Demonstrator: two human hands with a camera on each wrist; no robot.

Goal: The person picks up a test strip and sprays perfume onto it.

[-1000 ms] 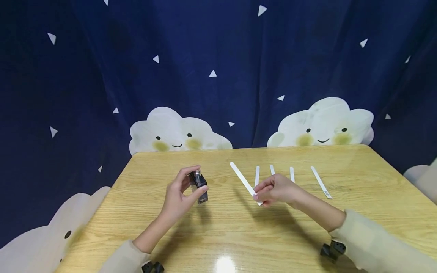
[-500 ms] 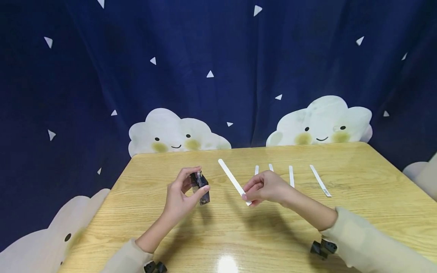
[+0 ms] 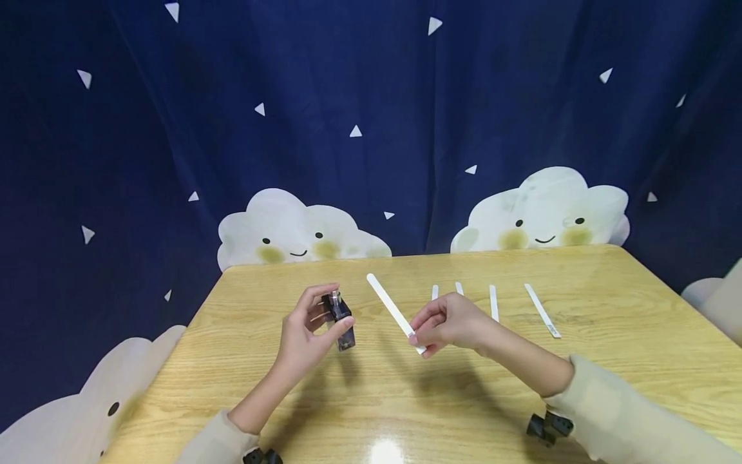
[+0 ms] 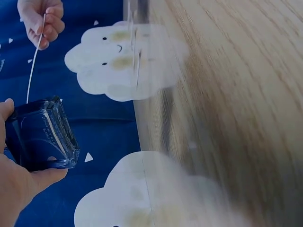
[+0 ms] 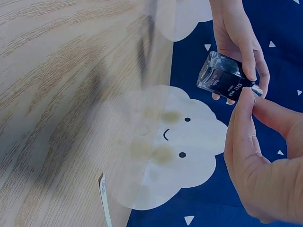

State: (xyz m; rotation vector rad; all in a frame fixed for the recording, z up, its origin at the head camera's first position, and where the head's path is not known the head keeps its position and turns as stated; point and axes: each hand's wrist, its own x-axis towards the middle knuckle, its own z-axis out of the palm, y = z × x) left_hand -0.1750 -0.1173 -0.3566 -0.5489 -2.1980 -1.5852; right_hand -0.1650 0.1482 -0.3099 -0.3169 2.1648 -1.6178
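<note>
Fingers [image 3: 319, 290] of left hand [image 3: 298, 338] curled round dark bottle [image 5: 220, 75], held above table [image 3: 203, 386], index at nozzle [image 3: 334, 294]; right of bottle, right hand [image 3: 455, 322] pinches white strip [image 3: 390, 305] by near end; four more strips [image 3: 542, 310] farther right of bottle

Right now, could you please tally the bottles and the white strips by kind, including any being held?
Bottle: 1 (in the left hand)
White strips: 5 (1 in the right hand, 4 on the table)
Total: 6

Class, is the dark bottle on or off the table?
Off: the left hand holds the bottle up, and both wrist views show it against the curtain.
</note>
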